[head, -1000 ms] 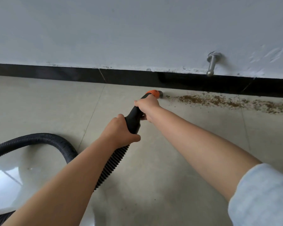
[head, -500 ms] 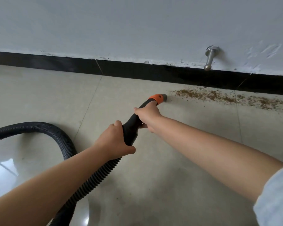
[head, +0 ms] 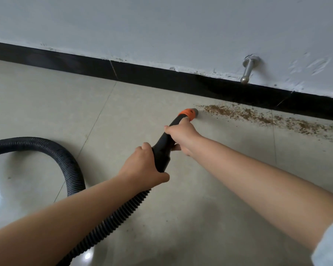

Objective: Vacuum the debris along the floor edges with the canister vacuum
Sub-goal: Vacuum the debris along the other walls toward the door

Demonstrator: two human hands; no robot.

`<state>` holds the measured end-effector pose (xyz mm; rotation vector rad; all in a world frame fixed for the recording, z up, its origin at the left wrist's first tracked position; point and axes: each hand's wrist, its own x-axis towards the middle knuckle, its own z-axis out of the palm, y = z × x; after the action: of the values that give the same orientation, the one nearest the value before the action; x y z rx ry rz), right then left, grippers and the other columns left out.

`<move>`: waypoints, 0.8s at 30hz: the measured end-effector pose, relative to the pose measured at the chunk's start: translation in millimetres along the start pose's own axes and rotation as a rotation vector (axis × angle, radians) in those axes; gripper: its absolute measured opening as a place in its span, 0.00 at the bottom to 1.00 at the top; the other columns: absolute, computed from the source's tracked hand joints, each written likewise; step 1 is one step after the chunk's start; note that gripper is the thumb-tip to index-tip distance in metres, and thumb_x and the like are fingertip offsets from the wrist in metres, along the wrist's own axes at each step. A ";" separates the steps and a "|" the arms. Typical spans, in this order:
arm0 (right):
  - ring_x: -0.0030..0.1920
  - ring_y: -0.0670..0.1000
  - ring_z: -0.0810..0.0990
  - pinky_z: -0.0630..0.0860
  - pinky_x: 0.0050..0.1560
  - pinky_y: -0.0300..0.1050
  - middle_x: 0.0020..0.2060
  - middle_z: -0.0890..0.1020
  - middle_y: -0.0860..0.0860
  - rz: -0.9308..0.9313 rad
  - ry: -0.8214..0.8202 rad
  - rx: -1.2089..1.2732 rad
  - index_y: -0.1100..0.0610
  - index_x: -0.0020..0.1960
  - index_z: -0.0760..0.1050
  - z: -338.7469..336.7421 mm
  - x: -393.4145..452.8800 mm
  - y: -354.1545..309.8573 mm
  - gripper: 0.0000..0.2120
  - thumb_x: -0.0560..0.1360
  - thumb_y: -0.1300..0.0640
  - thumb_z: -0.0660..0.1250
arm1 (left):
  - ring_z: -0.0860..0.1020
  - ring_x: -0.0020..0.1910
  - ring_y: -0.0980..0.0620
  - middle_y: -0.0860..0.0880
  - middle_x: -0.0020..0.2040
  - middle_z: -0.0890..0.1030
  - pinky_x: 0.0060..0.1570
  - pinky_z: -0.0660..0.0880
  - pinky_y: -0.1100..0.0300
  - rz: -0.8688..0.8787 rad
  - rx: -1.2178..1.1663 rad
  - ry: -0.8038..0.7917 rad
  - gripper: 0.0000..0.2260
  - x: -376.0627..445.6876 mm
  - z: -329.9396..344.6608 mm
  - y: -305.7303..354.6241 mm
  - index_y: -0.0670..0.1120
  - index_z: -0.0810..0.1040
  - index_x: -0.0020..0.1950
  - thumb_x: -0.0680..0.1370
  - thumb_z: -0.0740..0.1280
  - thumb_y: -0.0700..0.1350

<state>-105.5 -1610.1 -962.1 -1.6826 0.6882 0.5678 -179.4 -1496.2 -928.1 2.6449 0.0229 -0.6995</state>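
Note:
A black vacuum handle (head: 164, 145) ends in an orange collar and a grey nozzle tip (head: 190, 113). My left hand (head: 142, 168) grips the rear of the handle, where the ribbed black hose (head: 73, 170) begins. My right hand (head: 182, 136) grips the handle further forward, just behind the orange collar. The nozzle tip sits low over the floor at the left end of a strip of brown debris (head: 258, 117). That strip runs to the right along the floor in front of the black skirting (head: 161, 76). The canister itself is out of view.
A metal door stop (head: 248, 71) sticks out of the white wall above the skirting, over the debris. The hose loops across the beige floor tiles (head: 46, 104) at left and passes under my left forearm. A pale sleeve (head: 331, 244) shows at the bottom right.
The nozzle has drawn back a little from the skirting and now sits at the left end of the debris. The view has tilted, so wall and skirting slant down to the right.

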 end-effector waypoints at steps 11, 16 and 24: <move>0.64 0.59 0.70 0.79 0.44 0.51 0.69 0.65 0.56 -0.034 0.013 -0.010 0.55 0.77 0.42 -16.3 14.0 -20.8 0.38 0.78 0.59 0.63 | 0.70 0.41 0.51 0.49 0.45 0.67 0.29 0.64 0.64 0.005 -0.034 0.036 0.20 33.8 7.1 14.2 0.44 0.62 0.48 0.68 0.71 0.48; 0.65 0.59 0.70 0.78 0.55 0.55 0.71 0.63 0.56 -0.020 -0.033 -0.024 0.52 0.77 0.36 -9.3 8.6 -8.8 0.42 0.77 0.57 0.65 | 0.70 0.39 0.52 0.50 0.45 0.67 0.29 0.63 0.64 0.000 0.002 0.024 0.19 27.3 14.2 -1.0 0.45 0.62 0.48 0.68 0.70 0.48; 0.66 0.59 0.69 0.78 0.54 0.53 0.70 0.63 0.55 0.002 -0.058 0.057 0.53 0.77 0.37 -1.0 -3.6 -3.6 0.44 0.76 0.60 0.66 | 0.69 0.36 0.55 0.53 0.40 0.66 0.28 0.63 0.64 0.021 0.056 0.006 0.19 17.9 8.0 -17.3 0.45 0.62 0.46 0.68 0.71 0.48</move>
<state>-105.5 -1610.1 -956.9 -1.6067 0.6586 0.5915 -169.6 -1484.9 -949.5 2.6973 -0.0225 -0.6948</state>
